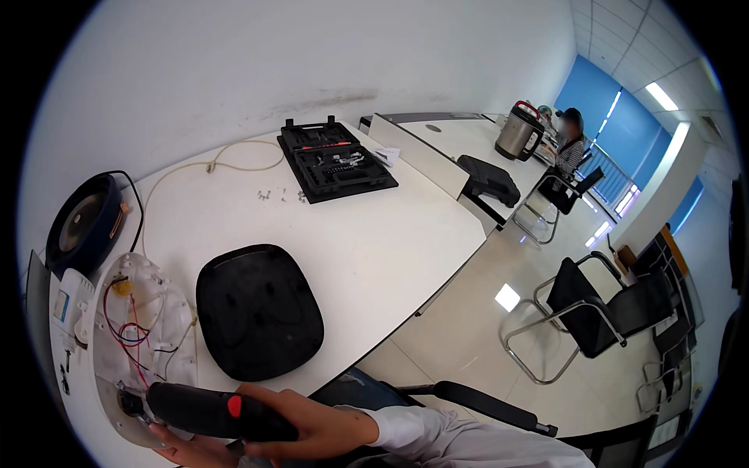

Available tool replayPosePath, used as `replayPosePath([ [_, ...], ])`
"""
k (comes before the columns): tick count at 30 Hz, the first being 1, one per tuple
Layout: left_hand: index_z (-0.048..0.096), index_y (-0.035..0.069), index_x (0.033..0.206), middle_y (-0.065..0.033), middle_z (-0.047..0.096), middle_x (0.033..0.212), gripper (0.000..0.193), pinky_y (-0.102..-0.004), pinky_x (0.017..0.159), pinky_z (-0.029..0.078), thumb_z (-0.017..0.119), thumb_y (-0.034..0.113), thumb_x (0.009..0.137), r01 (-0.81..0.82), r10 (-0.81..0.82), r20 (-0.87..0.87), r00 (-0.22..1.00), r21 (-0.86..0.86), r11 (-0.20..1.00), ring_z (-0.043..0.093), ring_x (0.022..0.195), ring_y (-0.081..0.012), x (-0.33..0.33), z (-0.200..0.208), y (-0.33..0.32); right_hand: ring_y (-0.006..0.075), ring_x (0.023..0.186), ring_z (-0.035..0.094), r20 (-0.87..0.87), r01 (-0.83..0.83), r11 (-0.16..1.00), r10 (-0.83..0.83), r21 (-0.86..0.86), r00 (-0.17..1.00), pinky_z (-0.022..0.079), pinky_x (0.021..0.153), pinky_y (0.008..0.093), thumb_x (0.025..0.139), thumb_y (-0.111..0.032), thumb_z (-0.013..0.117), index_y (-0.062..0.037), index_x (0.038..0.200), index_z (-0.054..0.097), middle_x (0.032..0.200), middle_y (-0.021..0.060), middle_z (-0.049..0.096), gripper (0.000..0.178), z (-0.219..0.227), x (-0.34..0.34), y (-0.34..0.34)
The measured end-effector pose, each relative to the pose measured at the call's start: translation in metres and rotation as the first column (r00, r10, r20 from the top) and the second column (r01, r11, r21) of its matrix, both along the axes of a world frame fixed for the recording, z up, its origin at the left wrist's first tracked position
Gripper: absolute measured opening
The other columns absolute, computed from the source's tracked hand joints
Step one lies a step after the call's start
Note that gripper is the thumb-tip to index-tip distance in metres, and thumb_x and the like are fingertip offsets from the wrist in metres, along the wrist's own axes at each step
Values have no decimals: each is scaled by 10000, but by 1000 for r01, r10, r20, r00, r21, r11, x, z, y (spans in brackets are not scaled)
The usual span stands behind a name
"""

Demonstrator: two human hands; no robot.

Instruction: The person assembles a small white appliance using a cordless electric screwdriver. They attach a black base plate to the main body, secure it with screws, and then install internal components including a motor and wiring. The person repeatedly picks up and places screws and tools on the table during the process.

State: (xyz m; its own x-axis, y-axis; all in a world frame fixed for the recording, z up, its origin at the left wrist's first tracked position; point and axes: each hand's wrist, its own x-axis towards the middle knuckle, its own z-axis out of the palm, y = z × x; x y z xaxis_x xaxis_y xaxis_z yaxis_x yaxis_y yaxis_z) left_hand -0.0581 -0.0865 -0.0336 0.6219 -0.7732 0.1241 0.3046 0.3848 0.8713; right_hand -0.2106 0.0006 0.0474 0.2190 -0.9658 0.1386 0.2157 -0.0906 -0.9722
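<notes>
White shell (105, 382) left of the black cover (261, 312) looks opened up already, wires (143, 337) bare, cover not on. Right hand (324, 425) is wrapped round a drill (195, 411) on the cover's near side; can't tell if left hand (199, 451) is gripping anything

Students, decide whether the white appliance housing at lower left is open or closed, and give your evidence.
Open. The white appliance housing shows its inside, with red and blue wires exposed and no cover over them.

Right fingers (268, 396) around black power tool (195, 410), left fingers (167, 440) at wired white housing (161, 339)
</notes>
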Motion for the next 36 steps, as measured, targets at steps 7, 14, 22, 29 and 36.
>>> replayPosePath([
  [7, 464, -37, 1199, -133, 513, 1204, 466, -333, 939, 382, 525, 329, 916, 2, -2, 7, 1000, -15, 1000, 515, 1062, -191, 2, -3, -2, 108, 565, 591, 40, -8, 997, 5, 71, 999, 440, 503, 219, 854, -242, 627, 0, 1175, 374, 712, 56, 590, 476, 3, -1, 1],
  [14, 468, -33, 1197, -137, 516, 1205, 456, -332, 943, 384, 533, 318, 914, 3, -3, -7, 1000, -29, 1000, 515, 1066, -199, 0, -4, -2, 112, 514, 584, 51, 7, 1000, -8, 22, 999, 457, 470, 224, 877, -230, 593, 11, 1155, 360, 710, 74, 588, 435, 0, -3, 2],
  [22, 476, -28, 1195, -141, 517, 1211, 443, -331, 950, 386, 548, 303, 910, 26, -27, -18, 999, -57, 998, 513, 1076, -207, 2, -7, -5, 110, 580, 599, 28, 12, 1000, -12, -15, 1000, 470, 531, 232, 854, -188, 620, -1, 1118, 399, 765, 61, 604, 392, -1, -8, 7],
  [29, 465, -24, 1222, -141, 492, 1247, 455, -335, 968, 385, 569, 282, 902, 28, -29, -11, 1000, -120, 992, 495, 1105, -214, 12, -19, -13, 112, 774, 602, 140, 256, 967, -253, -5, 957, 480, 692, 255, 833, -121, 617, -22, 1202, 394, 937, 82, 624, 443, -11, -47, 51],
  [36, 462, -22, 1227, -131, 488, 1242, 466, -340, 954, 398, 553, 308, 911, -13, 16, 67, 998, -45, 999, 491, 1091, -209, 5, -13, -7, 114, 750, 589, -198, 802, 581, -810, -139, 552, 473, 699, 252, 862, -179, 608, 9, 1108, 439, 888, 79, 609, 353, -29, -108, 74],
])
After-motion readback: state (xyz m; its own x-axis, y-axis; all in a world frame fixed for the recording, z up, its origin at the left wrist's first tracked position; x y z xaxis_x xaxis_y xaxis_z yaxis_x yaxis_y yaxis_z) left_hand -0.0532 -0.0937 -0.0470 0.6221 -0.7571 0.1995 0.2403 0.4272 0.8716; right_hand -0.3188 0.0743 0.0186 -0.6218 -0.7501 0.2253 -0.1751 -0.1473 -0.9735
